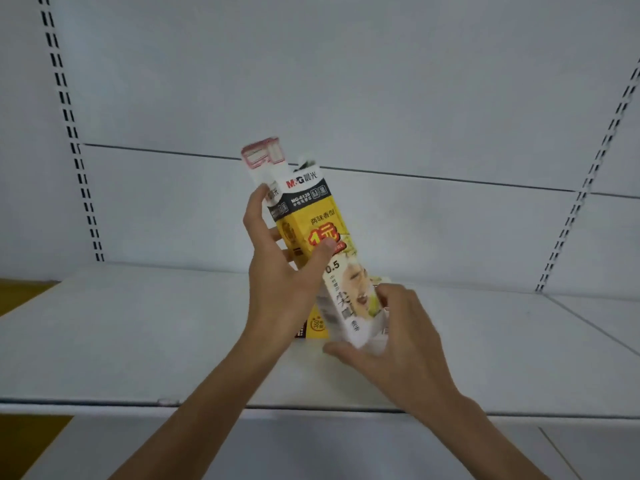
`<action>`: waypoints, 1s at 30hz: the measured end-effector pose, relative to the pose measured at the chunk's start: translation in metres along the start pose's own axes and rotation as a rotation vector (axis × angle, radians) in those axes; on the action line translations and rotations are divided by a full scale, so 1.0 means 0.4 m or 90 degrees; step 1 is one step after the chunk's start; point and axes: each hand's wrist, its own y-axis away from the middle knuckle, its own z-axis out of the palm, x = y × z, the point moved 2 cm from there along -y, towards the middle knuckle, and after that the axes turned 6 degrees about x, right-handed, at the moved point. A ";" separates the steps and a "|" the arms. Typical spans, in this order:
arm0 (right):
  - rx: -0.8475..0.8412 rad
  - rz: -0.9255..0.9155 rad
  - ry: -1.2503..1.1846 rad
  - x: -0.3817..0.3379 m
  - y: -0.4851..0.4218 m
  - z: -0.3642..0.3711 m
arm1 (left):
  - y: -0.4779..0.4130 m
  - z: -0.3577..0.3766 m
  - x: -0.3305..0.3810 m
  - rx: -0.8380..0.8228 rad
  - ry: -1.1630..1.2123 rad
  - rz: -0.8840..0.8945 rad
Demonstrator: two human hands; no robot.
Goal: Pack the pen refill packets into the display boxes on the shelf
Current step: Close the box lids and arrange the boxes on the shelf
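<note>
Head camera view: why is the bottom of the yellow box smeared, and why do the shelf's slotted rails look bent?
Head view: motion blur smears the lower end of the yellow display box and the right hand gripping it, while the print near the left hand is legible; head view: the wide-angle lens bows the slotted rails; light is flat, with faint shadows on the white shelf.

The left forearm (194, 417) rises from 7 o'clock to the left hand (277, 271), which grips the display box (311, 216) at mid-length, thumb pressed on its front and index finger stretched toward 12 o'clock. The right forearm (485, 434) enters from 5 o'clock. The right hand (398, 337), at 4 o'clock of the left, curls its fingers round the box's lower end, thumb pointing to 9 o'clock.
</note>
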 end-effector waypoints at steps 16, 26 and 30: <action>-0.005 0.011 -0.469 -0.077 -0.128 -0.034 | -0.011 -0.052 -0.030 -0.288 -0.131 0.057; 0.084 0.003 -0.544 -0.109 -0.194 -0.053 | -0.018 -0.039 -0.018 -0.264 -0.096 0.048; 0.080 -0.088 -0.495 -0.126 -0.191 -0.062 | -0.016 -0.040 -0.021 -0.263 -0.104 0.056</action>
